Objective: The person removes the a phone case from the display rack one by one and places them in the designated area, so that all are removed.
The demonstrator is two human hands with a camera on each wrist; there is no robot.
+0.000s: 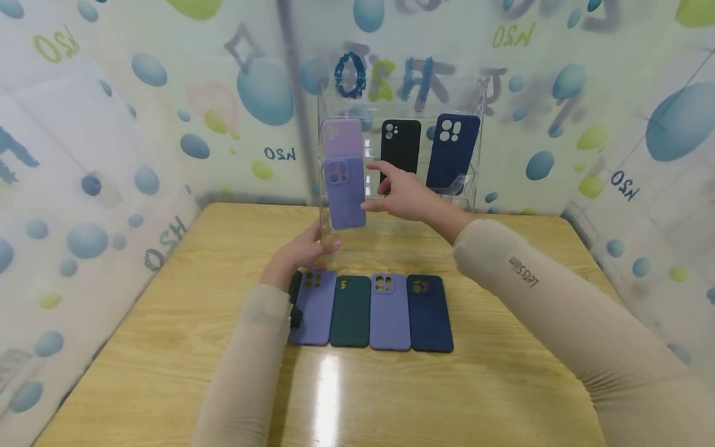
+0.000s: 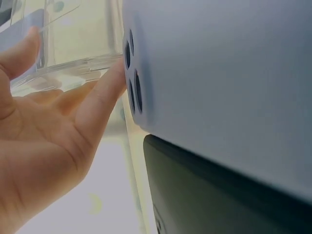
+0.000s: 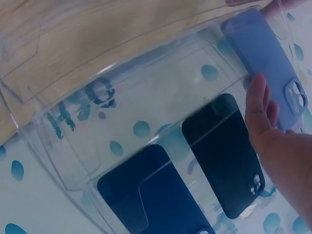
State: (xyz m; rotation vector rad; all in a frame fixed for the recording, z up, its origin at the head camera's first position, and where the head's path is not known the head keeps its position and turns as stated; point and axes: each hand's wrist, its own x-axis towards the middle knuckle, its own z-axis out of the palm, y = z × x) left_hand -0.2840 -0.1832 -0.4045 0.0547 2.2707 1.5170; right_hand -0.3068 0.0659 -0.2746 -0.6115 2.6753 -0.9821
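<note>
A clear display rack point(image 1: 399, 233) stands on the table, with phone cases leaning in its tiers. In the head view, my left hand point(image 1: 304, 251) holds the rack's lower left side, thumb apart from the fingers; the left wrist view shows this hand point(image 2: 53, 126) against the clear edge. My right hand point(image 1: 404, 192) is beside a lavender phone case point(image 1: 349, 202) at the rack's lower left, thumb at its right edge. In the right wrist view, the fingers of this hand point(image 3: 280, 141) are extended beside the case. A pink-lilac phone case point(image 1: 342, 136) stands above the lavender one.
A black phone case point(image 1: 401, 143) and a navy phone case point(image 1: 454, 152) lean in the rack's upper tier. On the wooden table point(image 1: 167, 323) in front lie a lavender case point(image 1: 315, 316), a dark green case point(image 1: 350, 316), another lavender case point(image 1: 390, 323) and a navy case point(image 1: 430, 320). Patterned walls enclose the table.
</note>
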